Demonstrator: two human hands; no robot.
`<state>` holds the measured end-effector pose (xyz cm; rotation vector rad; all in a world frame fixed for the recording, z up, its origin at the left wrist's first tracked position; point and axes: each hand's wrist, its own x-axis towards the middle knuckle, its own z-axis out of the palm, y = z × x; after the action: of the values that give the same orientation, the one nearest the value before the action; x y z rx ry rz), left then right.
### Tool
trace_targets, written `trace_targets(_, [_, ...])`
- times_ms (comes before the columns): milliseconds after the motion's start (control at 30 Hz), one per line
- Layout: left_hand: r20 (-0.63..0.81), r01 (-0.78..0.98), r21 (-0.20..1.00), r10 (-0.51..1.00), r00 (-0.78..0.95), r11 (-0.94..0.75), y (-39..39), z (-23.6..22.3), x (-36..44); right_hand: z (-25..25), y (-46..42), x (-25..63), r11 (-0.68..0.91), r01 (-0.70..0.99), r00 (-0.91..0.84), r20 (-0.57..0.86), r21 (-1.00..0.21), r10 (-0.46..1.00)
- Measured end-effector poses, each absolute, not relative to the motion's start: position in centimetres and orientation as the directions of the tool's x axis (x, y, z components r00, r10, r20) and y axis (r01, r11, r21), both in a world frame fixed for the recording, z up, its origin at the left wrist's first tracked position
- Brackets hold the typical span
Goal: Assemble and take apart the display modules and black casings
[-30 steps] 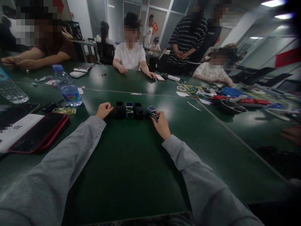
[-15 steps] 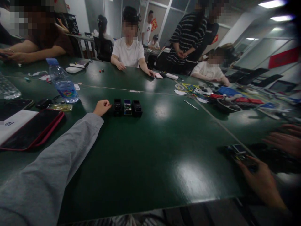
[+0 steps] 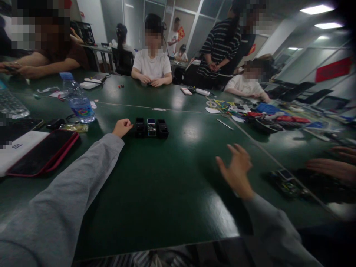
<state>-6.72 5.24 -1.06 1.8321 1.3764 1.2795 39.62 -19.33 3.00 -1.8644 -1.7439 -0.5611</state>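
1. Head view: taken from my head, facing forward and down across the green table (image 3: 155, 185).
2. Near: my sleeves (image 3: 58, 196); beyond them, left hand (image 3: 121, 128) and right hand (image 3: 238, 170).
3. Far: seated person (image 3: 152, 66) opposite; ceiling lights (image 3: 317, 9), upper right.

The bottle cap (image 3: 66, 76) is blue, the table (image 3: 155, 193) dark green, the sleeves (image 3: 61, 185) plain grey.

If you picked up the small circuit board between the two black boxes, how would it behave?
The circuit board would probably feel stiff and fairly light, being small and rigid-looking. It may be fragile: its electronics look exposed, unlike the closer-cased black box on its right. Its squarish outline suggests it wouldn't roll.
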Motion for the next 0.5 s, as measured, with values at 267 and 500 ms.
trace_targets(267, [0.337,0.362,0.872,0.941,0.039,-0.328,4.7,-0.4,-6.2,2.5,-8.3,23.0,0.497,0.867,-0.426,0.463,-0.035,0.777])
trace_targets(500, [0.35,0.333,0.878,0.936,0.041,-0.343,4.6,-0.3,-6.0,1.8,-6.2,24.4,0.438,0.844,-0.223,0.54,-0.31,0.811])
